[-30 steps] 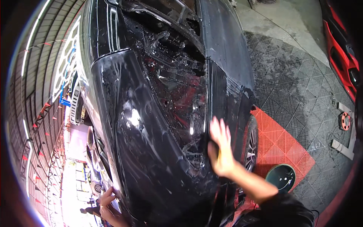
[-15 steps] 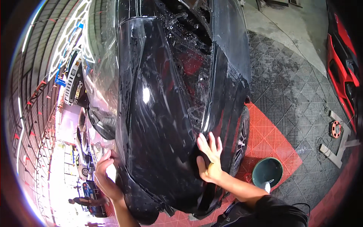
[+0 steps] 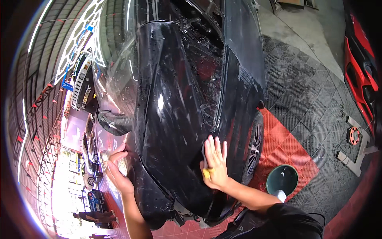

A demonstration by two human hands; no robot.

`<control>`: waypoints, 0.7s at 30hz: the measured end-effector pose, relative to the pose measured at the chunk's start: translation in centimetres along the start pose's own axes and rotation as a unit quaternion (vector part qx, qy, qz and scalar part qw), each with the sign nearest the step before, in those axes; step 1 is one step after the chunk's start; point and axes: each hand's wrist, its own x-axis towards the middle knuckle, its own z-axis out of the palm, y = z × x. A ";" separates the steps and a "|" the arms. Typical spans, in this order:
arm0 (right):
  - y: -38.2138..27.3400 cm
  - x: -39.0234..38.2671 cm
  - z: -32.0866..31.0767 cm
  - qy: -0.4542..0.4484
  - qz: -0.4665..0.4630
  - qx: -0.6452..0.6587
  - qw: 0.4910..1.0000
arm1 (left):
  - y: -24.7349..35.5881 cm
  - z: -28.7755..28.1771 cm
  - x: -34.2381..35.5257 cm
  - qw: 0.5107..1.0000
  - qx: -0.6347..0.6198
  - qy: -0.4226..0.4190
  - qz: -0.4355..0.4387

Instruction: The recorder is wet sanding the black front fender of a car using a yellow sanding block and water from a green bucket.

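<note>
A wet, glossy black car body [image 3: 175, 119] with streaks and droplets fills the middle. My right hand [image 3: 216, 163] lies on its lower panel, fingers stretched forward and close together. A small yellow piece [image 3: 207, 173] shows at the thumb side of the palm; most of it is hidden. My left hand [image 3: 119, 169] is raised at the body's left edge, fingers loosely bent and apart; I cannot make out anything in it. Near it, a see-through shiny surface [image 3: 117, 79] stretches up the left side.
Right of the car, a dark green bucket [image 3: 281, 181] stands on red floor tiles [image 3: 274, 131], close to the wheel [image 3: 254, 147]. A grey metal frame [image 3: 358, 161] lies at far right, near a red vehicle [image 3: 360, 75]. Other vehicles and a person [image 3: 97, 216] are at left.
My right hand has shifted slightly left, its spread fingers drawn together, and the yellow piece shows more clearly. My left hand has moved up and right, its fingers opening. The view has shifted slightly.
</note>
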 end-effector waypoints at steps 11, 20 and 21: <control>-1.5 5.2 0.0 0.010 -0.084 0.026 0.996 | 0.2 -0.1 -0.3 0.999 -0.029 -0.010 0.014; -2.5 27.4 -2.6 0.112 -0.111 -0.046 0.986 | 0.4 0.2 -0.4 0.997 -0.069 -0.037 0.016; -2.5 25.8 -2.0 0.106 -0.110 -0.049 0.987 | 0.5 0.1 -0.5 0.998 -0.060 -0.028 0.021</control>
